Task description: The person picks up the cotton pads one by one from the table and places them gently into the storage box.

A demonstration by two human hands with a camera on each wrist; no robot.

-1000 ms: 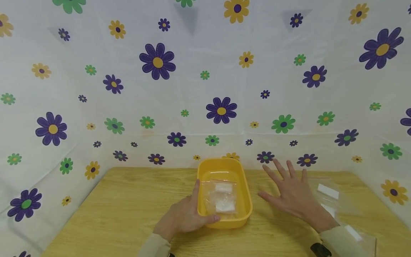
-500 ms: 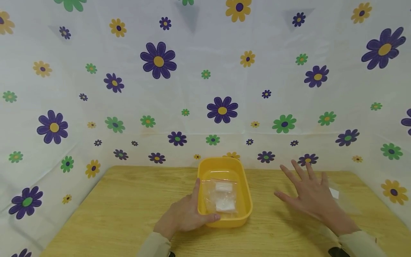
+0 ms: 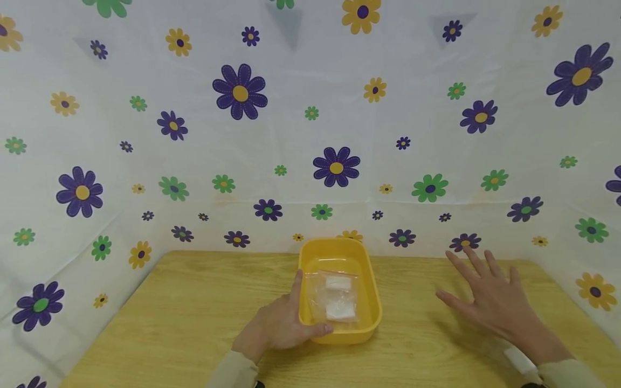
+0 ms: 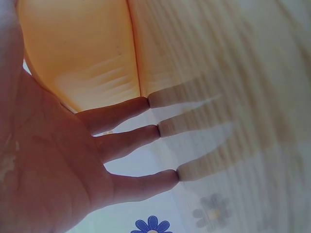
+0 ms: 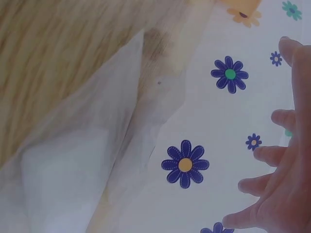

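Observation:
A yellow plastic tub (image 3: 375, 312) stands on the wooden table, with clear plastic bags (image 3: 335, 299) holding white pieces inside it. My left hand (image 3: 276, 326) rests against the tub's near left corner, its thumb on the near rim. In the left wrist view, straight fingers (image 4: 141, 187) reach down with their tips at the tabletop, beside the tub's wall. My right hand (image 3: 499, 302) is spread at the right and holds nothing. A clear bag with a white piece (image 5: 63, 179) lies near it in the right wrist view; in the head view the wrist partly covers a white piece (image 3: 521, 360).
The wood-grain table (image 3: 204, 302) ends against a white flowered cloth (image 3: 291, 134), which hangs at the back and both sides. The tub stands close to the back cloth.
My right hand has moved to the right, away from the tub, and now hides most of the bags lying there. The left hand and the tub have stayed in place.

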